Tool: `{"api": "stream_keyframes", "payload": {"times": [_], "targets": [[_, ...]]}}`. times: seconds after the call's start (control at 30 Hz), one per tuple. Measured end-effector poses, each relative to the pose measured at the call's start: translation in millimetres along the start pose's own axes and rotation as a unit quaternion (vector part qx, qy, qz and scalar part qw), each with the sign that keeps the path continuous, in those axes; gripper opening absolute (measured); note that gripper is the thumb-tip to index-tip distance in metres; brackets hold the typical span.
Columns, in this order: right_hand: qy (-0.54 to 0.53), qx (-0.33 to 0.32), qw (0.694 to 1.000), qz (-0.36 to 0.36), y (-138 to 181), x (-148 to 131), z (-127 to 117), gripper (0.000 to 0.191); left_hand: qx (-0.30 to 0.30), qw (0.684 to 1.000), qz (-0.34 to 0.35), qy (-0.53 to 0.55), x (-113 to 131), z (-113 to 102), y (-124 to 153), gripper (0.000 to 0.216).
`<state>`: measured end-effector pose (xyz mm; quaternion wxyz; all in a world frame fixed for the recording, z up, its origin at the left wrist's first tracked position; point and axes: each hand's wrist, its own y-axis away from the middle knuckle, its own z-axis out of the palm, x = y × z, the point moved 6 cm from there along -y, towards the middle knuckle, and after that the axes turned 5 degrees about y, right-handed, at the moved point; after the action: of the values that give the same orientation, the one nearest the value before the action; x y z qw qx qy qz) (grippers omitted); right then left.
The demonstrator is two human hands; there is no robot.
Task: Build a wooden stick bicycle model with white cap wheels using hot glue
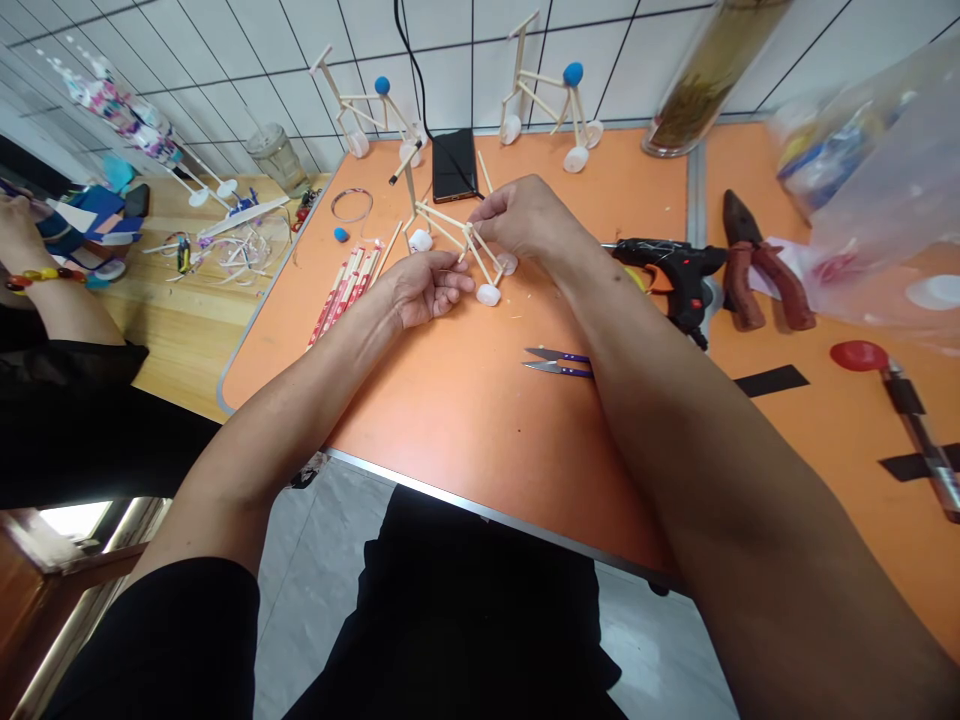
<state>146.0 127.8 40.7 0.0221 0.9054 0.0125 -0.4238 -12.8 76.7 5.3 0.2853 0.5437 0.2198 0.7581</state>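
Note:
A small tricycle model (444, 217) of thin wooden sticks with white round wheels stands on the orange table, between my hands. My right hand (529, 215) reaches over it from the right, thumb and fingers pinched at the top of its frame by the stick joint. From the left, my left hand (429, 290) lies palm up with curled fingers, its thumb and fingertip at a lower stick near the wheels. Red-and-white wrapped sticks (345, 290) lie beside my left wrist. Thread snips (559, 362) rest below my right forearm.
Two similar stick tricycles (367, 97) with blue balls stand by the tiled wall. A black phone (454, 165) lies between them. To the right are a glue gun (679, 280), pliers (757, 260) and a plastic bag (892, 200). Another person's arm (56, 290) is at far left.

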Motion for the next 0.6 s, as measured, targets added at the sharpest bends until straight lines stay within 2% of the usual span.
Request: {"api": "stream_keyframes", "payload": {"times": [0.27, 0.6], "targets": [[0.003, 0.002, 1.000, 0.000, 0.1, -0.9, 0.4, 0.010, 0.001, 1.000, -0.007, 0.000, -0.7, 0.3, 1.8, 0.028], [-0.001, 0.002, 1.000, -0.005, -0.1, -0.4, 0.2, 0.012, -0.005, 1.000, -0.006, -0.005, -0.5, 0.3, 0.3, 0.031]]}}
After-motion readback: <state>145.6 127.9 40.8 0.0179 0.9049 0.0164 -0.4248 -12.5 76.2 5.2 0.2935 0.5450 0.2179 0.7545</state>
